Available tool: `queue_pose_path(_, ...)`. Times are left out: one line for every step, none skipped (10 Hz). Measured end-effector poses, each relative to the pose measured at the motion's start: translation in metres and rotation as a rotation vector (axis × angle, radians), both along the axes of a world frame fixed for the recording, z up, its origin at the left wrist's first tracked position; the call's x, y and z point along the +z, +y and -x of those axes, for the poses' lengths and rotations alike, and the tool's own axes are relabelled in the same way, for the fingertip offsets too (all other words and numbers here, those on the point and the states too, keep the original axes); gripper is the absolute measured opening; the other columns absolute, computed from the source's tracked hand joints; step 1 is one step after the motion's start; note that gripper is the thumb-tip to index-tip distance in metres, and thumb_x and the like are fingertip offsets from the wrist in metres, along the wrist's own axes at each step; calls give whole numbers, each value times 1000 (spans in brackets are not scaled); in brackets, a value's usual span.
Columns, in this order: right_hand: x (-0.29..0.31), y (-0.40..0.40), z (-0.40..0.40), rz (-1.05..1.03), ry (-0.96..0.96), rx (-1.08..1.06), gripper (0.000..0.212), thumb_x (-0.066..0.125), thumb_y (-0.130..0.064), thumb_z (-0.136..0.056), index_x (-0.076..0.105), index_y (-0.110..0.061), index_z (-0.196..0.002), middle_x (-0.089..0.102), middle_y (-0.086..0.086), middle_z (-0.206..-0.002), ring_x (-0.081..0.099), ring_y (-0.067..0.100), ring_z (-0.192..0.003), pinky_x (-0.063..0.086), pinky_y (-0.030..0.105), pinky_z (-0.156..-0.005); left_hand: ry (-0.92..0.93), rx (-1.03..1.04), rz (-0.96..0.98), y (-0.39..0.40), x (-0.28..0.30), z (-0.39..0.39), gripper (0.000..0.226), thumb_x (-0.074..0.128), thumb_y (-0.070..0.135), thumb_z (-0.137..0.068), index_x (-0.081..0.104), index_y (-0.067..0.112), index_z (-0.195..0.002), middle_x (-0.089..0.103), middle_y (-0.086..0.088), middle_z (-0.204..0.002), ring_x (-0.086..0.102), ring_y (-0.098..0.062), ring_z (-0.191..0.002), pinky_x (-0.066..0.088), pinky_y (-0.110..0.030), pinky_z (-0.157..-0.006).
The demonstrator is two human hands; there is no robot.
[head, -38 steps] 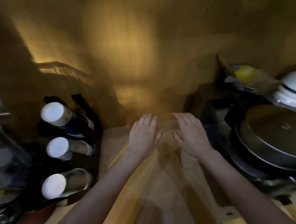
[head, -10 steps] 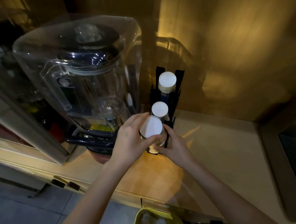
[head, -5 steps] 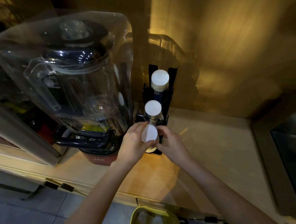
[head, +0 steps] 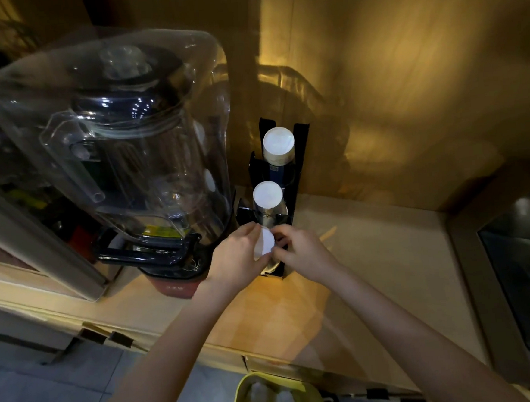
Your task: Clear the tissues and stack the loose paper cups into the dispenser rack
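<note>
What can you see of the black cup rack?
The black dispenser rack stands upright on the wooden counter, against the wall, right of the blender. It looks like dark plastic, stepped in three tiers. The two rear tiers hold cup stacks, white bases up. Both hands, left hand and right hand, grip a cup at the front tier.

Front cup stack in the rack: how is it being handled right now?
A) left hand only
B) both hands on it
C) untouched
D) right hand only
B: the left hand and right hand close on the front cup stack from either side, at the near end of the black rack.
</note>
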State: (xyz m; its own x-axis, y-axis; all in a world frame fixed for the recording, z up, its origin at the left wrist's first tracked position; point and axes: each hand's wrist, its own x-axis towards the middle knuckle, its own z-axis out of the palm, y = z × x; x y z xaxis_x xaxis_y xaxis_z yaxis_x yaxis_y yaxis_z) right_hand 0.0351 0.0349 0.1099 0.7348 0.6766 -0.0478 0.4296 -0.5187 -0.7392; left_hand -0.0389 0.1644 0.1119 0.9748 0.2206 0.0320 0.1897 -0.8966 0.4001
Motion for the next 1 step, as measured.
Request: queue_pose_path(21, -4, -14, -118, 143, -111, 21, 60, -11, -84, 64, -7, -105, 70, 13, -98, 65, 22, -92, 51, 33, -83, 54, -18, -96, 4, 25, -22, 48, 52, 49, -83, 60, 11, -110, 64, -8, -114, 60, -25, -103, 52, -40, -81)
